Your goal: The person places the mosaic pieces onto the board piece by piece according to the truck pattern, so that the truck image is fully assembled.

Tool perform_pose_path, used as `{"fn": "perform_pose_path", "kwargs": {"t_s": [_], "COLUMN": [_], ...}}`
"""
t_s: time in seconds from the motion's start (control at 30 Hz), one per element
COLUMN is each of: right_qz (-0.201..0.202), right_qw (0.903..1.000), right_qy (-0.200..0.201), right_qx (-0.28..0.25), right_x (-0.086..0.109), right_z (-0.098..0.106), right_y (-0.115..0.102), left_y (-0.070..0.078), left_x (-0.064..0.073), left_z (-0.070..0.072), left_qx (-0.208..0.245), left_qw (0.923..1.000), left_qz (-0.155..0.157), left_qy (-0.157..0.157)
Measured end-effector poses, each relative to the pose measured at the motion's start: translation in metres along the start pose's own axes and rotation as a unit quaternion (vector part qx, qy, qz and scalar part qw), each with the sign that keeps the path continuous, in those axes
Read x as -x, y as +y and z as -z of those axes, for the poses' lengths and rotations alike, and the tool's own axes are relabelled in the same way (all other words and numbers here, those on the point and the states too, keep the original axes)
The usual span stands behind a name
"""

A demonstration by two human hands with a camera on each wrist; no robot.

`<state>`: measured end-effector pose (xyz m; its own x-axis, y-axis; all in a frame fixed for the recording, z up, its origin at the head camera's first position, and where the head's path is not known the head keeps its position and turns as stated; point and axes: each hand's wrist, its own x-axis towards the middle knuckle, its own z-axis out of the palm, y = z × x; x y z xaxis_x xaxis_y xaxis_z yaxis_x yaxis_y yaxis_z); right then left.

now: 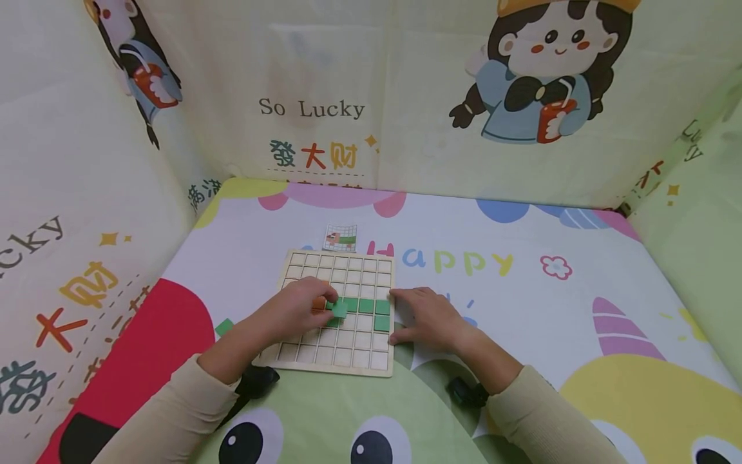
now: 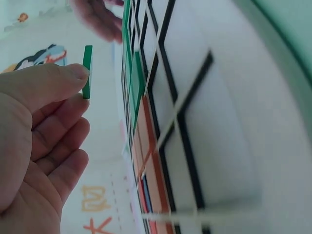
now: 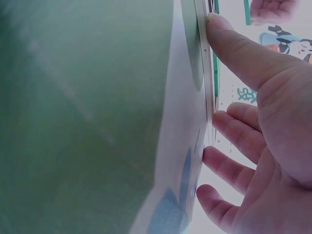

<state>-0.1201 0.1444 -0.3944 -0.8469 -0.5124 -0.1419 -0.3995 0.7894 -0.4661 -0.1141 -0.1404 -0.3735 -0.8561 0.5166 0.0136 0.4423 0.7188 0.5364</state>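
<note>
My left hand [image 1: 301, 304] pinches a small green square tile [image 2: 88, 54] between thumb and forefinger. It holds the tile just over a wooden grid board [image 1: 348, 372], a little left of its middle. Green tiles [image 1: 366, 305] fill part of a row in the board, with another below at the right end. Orange tiles [image 2: 146, 129] sit beside the green ones, partly hidden by the left hand in the head view. At the board's right edge, my right hand [image 1: 431, 320] rests with thumb and fingers spread, fingertips against the rim.
Behind the board lies a small printed card [image 1: 340, 238] with a coloured grid picture. A green piece [image 1: 224, 327] lies on the tablecloth beside my left forearm. Printed fabric walls [image 1: 417, 96] enclose the table at the back and sides.
</note>
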Motion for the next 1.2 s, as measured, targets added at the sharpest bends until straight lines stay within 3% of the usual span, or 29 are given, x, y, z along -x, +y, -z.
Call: {"fn": "perform_pose_path", "kwargs": {"t_s": [0.13, 0.33, 0.6, 0.77, 1.2], "right_qz": [-0.001, -0.001, -0.003, -0.002, 0.002], "right_qw": [1.0000, 1.0000, 1.0000, 0.9999, 0.9999], "right_qy": [0.001, 0.002, 0.004, 0.004, 0.004], "right_qx": [0.001, -0.001, 0.007, 0.010, 0.012], "right_x": [0.000, 0.000, 0.001, 0.001, 0.000], "right_z": [0.000, -0.001, -0.002, -0.002, -0.001], "right_y": [0.000, 0.000, 0.001, 0.001, 0.000], "left_y": [0.007, 0.018, 0.022, 0.023, 0.029], "left_x": [-0.007, -0.014, -0.019, -0.021, -0.025], "left_z": [-0.007, -0.016, -0.027, -0.030, -0.033], "left_qx": [-0.008, -0.008, -0.015, -0.015, -0.026], "left_qw": [0.9999, 0.9996, 0.9988, 0.9981, 0.9973], "left_qz": [-0.007, 0.008, 0.007, 0.022, 0.017], "left_qy": [-0.011, -0.027, -0.047, -0.056, -0.067]}}
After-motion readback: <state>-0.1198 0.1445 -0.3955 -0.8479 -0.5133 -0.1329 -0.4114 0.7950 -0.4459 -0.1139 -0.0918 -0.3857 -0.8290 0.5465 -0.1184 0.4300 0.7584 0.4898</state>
